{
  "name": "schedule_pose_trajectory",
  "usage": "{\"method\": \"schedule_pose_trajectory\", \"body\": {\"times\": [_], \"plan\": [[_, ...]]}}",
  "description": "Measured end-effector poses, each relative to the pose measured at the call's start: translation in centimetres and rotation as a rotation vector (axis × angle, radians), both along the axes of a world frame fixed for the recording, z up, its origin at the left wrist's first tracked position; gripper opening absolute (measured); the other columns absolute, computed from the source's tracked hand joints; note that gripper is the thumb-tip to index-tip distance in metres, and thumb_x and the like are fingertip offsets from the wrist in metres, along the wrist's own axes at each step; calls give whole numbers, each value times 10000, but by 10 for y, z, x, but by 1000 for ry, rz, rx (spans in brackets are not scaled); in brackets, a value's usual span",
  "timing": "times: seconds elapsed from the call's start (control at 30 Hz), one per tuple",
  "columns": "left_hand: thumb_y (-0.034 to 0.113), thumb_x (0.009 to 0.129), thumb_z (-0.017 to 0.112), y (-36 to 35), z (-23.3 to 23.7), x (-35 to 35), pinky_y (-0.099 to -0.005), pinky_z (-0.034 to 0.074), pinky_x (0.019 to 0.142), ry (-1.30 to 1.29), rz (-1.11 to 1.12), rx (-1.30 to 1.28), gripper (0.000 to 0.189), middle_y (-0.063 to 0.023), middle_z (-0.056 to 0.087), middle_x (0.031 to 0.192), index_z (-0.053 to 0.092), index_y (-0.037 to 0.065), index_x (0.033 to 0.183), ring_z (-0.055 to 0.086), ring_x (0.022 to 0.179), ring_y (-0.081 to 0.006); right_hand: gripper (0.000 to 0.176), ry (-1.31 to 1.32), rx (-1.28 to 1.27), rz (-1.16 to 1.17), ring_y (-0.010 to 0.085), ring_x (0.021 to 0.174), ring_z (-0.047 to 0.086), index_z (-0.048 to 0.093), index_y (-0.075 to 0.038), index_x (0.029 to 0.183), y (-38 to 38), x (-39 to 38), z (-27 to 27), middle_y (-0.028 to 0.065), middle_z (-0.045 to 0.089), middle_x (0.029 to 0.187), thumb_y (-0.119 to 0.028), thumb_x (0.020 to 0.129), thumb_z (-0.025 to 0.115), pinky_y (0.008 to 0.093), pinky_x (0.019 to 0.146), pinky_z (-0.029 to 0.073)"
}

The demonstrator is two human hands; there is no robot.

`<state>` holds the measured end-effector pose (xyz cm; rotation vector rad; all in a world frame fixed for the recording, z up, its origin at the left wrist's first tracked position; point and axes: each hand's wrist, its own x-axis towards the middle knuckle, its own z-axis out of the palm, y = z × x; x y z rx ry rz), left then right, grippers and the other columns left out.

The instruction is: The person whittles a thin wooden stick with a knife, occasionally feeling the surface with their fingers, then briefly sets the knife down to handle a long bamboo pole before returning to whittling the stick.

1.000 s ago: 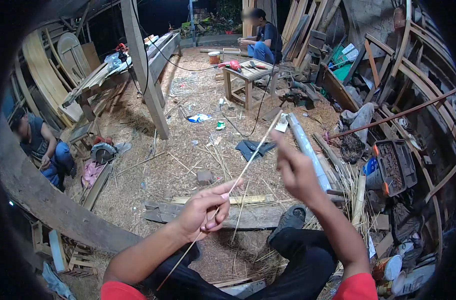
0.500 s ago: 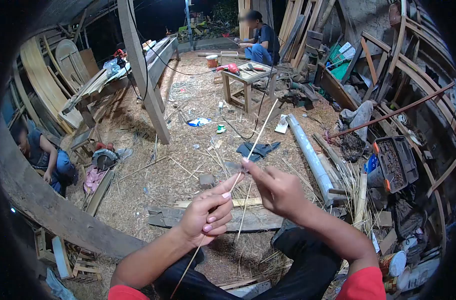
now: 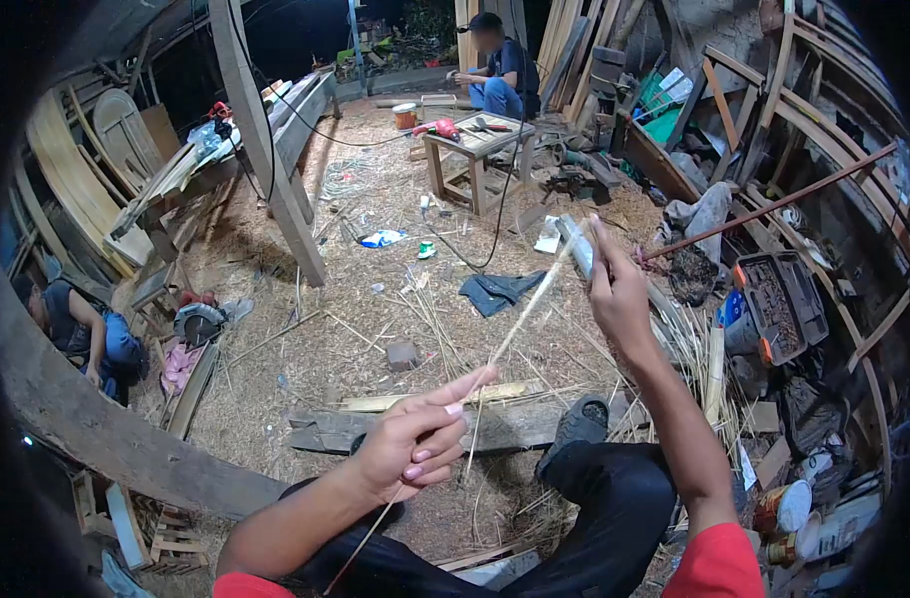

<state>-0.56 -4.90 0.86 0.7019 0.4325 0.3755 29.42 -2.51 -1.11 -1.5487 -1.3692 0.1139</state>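
Note:
A long thin pale strip point(image 3: 525, 317) runs diagonally between my two hands. My left hand point(image 3: 415, 445) is closed round its lower part, with the thumb on top and the index finger stretched along it; the tail hangs down toward my lap. Farther up and to the right, my right hand point(image 3: 619, 289) has its fingers pressed together at the strip's upper end, which is blurred. Below my hands a wooden beam point(image 3: 520, 429) lies across the ground near my feet, with thin strips around it.
Two people point(image 3: 505, 75) point(image 3: 94, 334) crouch at the back and far left. A small wooden table point(image 3: 475, 145) bears tools. A slanted post point(image 3: 276, 159), a circular saw point(image 3: 198, 317), an open toolbox point(image 3: 779, 299) and a dark cloth point(image 3: 499, 293) are around.
My right hand has moved up and right along the strip, away from my left hand, which stays closed round it. The view has shifted slightly.

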Motion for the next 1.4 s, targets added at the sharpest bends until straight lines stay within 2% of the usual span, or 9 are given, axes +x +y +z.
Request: {"method": "schedule_pose_trajectory", "body": {"times": [0.23,0.3,0.47,0.57,0.93,1.03,1.17,1.27,1.4], "plan": [[102,999,337,14,1,-2,-177,256,329,-181,52,-31,520,30,338,533,256,118,1513,281,366,-47,556,-170,158,426,227,612,600,436,-84,1435,-42,-82,0,149,618,730,-11,892,533,334,614,495],[114,1005,343,16,2,-2,-175,255,337,-217,62,-13,511,35,340,547,268,118,1510,283,377,-42,528,-96,-23,397,194,603,586,430,-69,1436,-36,-76,-3,116,623,728,-24,916,511,330,607,487],[81,990,348,25,1,-7,-182,267,331,-187,181,23,533,18,348,524,249,106,1512,300,378,-55,211,428,-98,251,56,531,452,556,-12,1135,-7,-32,-12,29,610,729,-129,1017,426,243,492,369],[87,994,357,23,0,-8,-177,268,336,-131,200,53,521,19,355,537,263,95,1507,292,384,-48,186,424,30,343,58,521,432,552,-7,994,-21,-50,10,29,609,714,-148,1022,434,224,497,348],[82,1012,370,19,0,-2,-169,267,342,-66,184,48,491,33,347,540,287,75,1497,285,390,-34,105,-185,165,655,181,583,601,630,0,997,-28,-94,-2,121,587,693,-43,921,571,307,534,453],[83,1014,370,18,-2,-1,-163,270,349,-57,146,130,491,39,344,541,287,76,1498,281,394,-34,108,272,-45,409,193,539,548,620,3,1003,-16,-83,-1,127,570,694,-58,934,564,315,522,438],[85,1016,368,17,-2,1,-166,269,345,-50,146,87,495,40,346,536,273,74,1501,282,381,-36,112,16,136,511,197,536,558,598,15,1010,-24,-102,-12,142,571,703,-61,935,565,320,526,442],[92,1017,371,21,-5,-2,-170,269,339,-66,133,37,498,40,349,532,265,74,1503,284,369,-38,128,17,108,513,54,540,452,595,13,1020,-11,-86,-15,-30,504,638,-80,990,512,230,482,347],[102,1018,367,18,-5,0,-171,268,332,-42,51,11,495,37,355,528,267,70,1501,285,362,-40,228,818,-191,460,30,435,349,589,-24,1014,-6,-74,15,-54,427,592,-233,1021,499,206,408,251]]}}
